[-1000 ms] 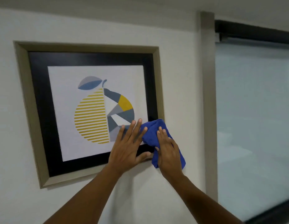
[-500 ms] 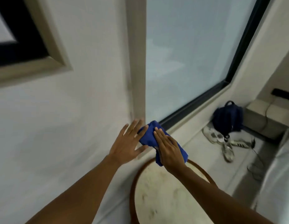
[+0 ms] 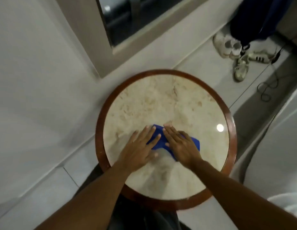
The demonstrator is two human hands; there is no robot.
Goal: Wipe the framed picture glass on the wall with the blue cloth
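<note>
Single head-worn wide-angle view, pitched steeply down from above. It looks almost straight onto a round table [image 3: 230,123] that fills centre frame, close under the camera. Both forearms enter from the near bottom edge. The wall runs along the left, a window frame [image 3: 109,47] sits far left at top, and floor with shoes [image 3: 234,50] lies far right. Edges are blurred, with no second view to overlap.

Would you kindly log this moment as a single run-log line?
blue cloth: flat on round table | left hand: open, on cloth | right hand: open, on cloth | framed picture: out of view
</note>
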